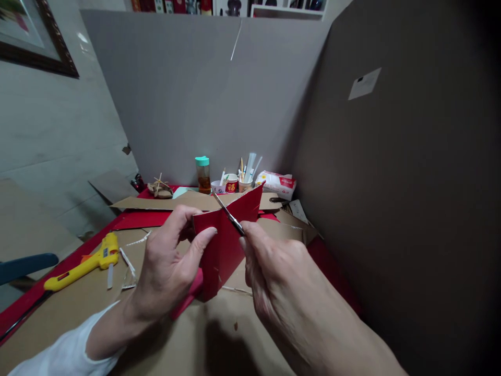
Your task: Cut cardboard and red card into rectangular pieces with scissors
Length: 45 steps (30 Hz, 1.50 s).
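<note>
My left hand (172,266) grips a folded piece of red cardboard (230,245) near its left end, with the thumb on the near face and the fingers behind it. The cardboard is held upright above the table, and its top edge looks rough. In my right hand (274,266) is a slim craft knife (230,215), pinched between thumb and forefinger. Its thin metal blade slants up to the left and crosses the cardboard's top edge by the fold. Whether the blade cuts into the cardboard I cannot tell. A pink-red flap shows below my left hand.
A yellow glue gun (94,261) lies at left beside scraps. Cardboard strips (168,202) lie across the red-covered table. Behind stand a teal-lidded bottle (203,175), cups of sticks and brushes (231,184), and a tissue pack (276,183). Grey panels (203,94) enclose the back and right.
</note>
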### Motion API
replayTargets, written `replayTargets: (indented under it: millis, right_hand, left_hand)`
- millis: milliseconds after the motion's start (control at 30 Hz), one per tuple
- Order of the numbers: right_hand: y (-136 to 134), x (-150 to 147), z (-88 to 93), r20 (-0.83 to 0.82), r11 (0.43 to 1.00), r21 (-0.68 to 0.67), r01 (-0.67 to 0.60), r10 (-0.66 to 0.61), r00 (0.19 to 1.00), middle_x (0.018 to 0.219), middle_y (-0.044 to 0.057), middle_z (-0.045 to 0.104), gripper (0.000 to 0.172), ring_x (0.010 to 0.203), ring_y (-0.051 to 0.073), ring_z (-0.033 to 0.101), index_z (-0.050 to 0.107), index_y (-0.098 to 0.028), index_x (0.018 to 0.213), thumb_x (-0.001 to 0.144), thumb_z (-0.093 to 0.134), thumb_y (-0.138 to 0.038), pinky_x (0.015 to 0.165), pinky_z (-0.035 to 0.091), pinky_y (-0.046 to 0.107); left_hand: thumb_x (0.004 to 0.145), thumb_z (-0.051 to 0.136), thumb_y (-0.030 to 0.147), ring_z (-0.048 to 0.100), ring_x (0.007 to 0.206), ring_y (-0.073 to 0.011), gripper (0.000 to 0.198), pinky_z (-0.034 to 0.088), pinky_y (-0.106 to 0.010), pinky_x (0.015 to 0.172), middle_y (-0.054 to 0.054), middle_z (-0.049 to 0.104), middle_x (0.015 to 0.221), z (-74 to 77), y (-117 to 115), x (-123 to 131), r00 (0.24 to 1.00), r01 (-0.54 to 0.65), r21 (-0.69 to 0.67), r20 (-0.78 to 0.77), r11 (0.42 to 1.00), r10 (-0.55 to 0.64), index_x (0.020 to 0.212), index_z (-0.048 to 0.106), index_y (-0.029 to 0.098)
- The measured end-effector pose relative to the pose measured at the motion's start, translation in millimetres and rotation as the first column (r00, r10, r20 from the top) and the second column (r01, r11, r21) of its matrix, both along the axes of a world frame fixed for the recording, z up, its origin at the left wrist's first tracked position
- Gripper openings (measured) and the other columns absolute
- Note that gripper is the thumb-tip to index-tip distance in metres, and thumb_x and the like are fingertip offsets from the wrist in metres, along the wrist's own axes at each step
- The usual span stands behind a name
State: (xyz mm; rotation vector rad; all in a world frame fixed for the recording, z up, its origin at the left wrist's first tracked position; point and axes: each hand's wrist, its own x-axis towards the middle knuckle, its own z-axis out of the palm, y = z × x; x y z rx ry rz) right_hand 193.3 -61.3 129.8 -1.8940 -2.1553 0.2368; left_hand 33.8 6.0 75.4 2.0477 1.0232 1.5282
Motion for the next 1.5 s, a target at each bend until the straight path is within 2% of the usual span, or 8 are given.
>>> replayTargets:
  millis: [200, 367, 467, 667, 933, 1167, 1367, 1500]
  right_hand:
    - [-1.4, -5.8, 5.6, 0.01, 0.999, 0.032, -0.011, 0.011, 1.0, 0.06, 0.001, 0.053, 0.025, 0.046, 0.015, 0.038, 0.054, -0.02, 0.095, 0.077, 0.051, -0.003, 0.044, 0.021, 0.028]
    - [-5.9, -7.7, -9.4, -0.112, 0.993, 0.116, -0.018, 0.031, 0.993, 0.059, -0.003, 0.048, 0.027, 0.045, 0.013, 0.033, 0.051, -0.022, 0.092, 0.077, 0.048, 0.001, 0.045, 0.021, 0.027]
    - [-10.7, -6.1, -12.9, -0.084, 0.993, 0.115, 0.014, -0.005, 0.996, 0.056, -0.005, 0.043, 0.025, 0.042, 0.012, 0.03, 0.051, -0.022, 0.092, 0.078, 0.049, -0.001, 0.042, 0.016, 0.027]
    - [-7.1, -7.4, -5.6, -0.065, 0.992, 0.123, 0.007, 0.002, 0.998, 0.058, -0.002, 0.047, 0.019, 0.045, 0.013, 0.03, 0.049, -0.022, 0.086, 0.078, 0.051, -0.004, 0.045, 0.02, 0.028]
    - [-10.5, -10.3, -33.1, -0.182, 0.97, 0.24, 0.044, 0.001, 0.983, 0.06, -0.002, 0.045, 0.017, 0.046, 0.013, 0.033, 0.05, -0.02, 0.093, 0.089, 0.039, -0.009, 0.047, 0.019, 0.029]
    - [-7.6, -10.4, -18.6, -0.102, 0.968, 0.25, -0.028, 0.055, 0.993, 0.058, -0.003, 0.041, 0.013, 0.046, 0.013, 0.025, 0.049, -0.02, 0.089, 0.092, 0.039, -0.011, 0.048, 0.017, 0.03]
    - [-14.6, -9.0, -31.6, -0.18, 0.972, 0.233, 0.037, 0.005, 0.984, 0.059, -0.004, 0.038, 0.013, 0.046, 0.013, 0.026, 0.047, -0.02, 0.093, 0.095, 0.035, -0.016, 0.047, 0.016, 0.029]
    - [-18.3, -7.8, -26.8, -0.171, 0.969, 0.242, 0.056, -0.014, 0.985, 0.057, -0.005, 0.036, 0.013, 0.043, 0.011, 0.024, 0.046, -0.021, 0.088, 0.096, 0.036, -0.017, 0.044, 0.015, 0.028]
  left_hand:
    - [0.089, 0.064, 0.018, 0.052, 0.06, -0.0113, 0.012, 0.043, -0.024, 0.058, 0.006, 0.058, 0.075, -7.1, 1.7, -2.5, 0.998, -0.061, 0.147, -0.013, 0.987, 0.064, 0.095, 0.057, 0.026]
    - [0.089, 0.064, 0.016, 0.05, 0.057, -0.0097, 0.013, 0.044, -0.024, 0.057, 0.007, 0.055, 0.072, -8.6, 3.2, -3.5, 0.997, -0.074, 0.167, -0.021, 0.983, 0.078, 0.092, 0.055, 0.025]
    - [0.089, 0.063, 0.016, 0.053, 0.062, -0.0108, 0.013, 0.044, -0.024, 0.058, 0.006, 0.056, 0.075, -9.0, 2.6, -2.9, 0.998, -0.053, 0.191, -0.026, 0.98, 0.059, 0.093, 0.054, 0.025]
    - [0.09, 0.063, 0.017, 0.05, 0.058, -0.0104, 0.012, 0.043, -0.025, 0.057, 0.006, 0.055, 0.071, -11.1, 6.0, -3.9, 0.999, -0.036, 0.179, -0.017, 0.983, 0.04, 0.094, 0.055, 0.025]
    - [0.089, 0.064, 0.016, 0.047, 0.056, -0.0097, 0.014, 0.041, -0.024, 0.057, 0.007, 0.05, 0.069, -11.5, 5.3, -4.4, 0.998, -0.064, 0.184, -0.008, 0.981, 0.066, 0.091, 0.053, 0.025]
    - [0.09, 0.063, 0.016, 0.048, 0.059, -0.01, 0.012, 0.042, -0.025, 0.058, 0.007, 0.053, 0.071, -11.0, 4.3, -3.4, 1.0, -0.025, 0.191, 0.006, 0.981, 0.024, 0.092, 0.056, 0.025]
    - [0.09, 0.063, 0.017, 0.05, 0.06, -0.0113, 0.012, 0.042, -0.026, 0.058, 0.006, 0.054, 0.072, -12.4, 2.3, -1.6, 0.999, -0.028, 0.195, -0.014, 0.98, 0.032, 0.092, 0.055, 0.025]
    - [0.089, 0.063, 0.016, 0.048, 0.058, -0.0107, 0.012, 0.041, -0.026, 0.058, 0.006, 0.052, 0.071, -11.3, 0.2, 0.7, 1.0, -0.024, 0.213, -0.006, 0.977, 0.026, 0.09, 0.055, 0.025]
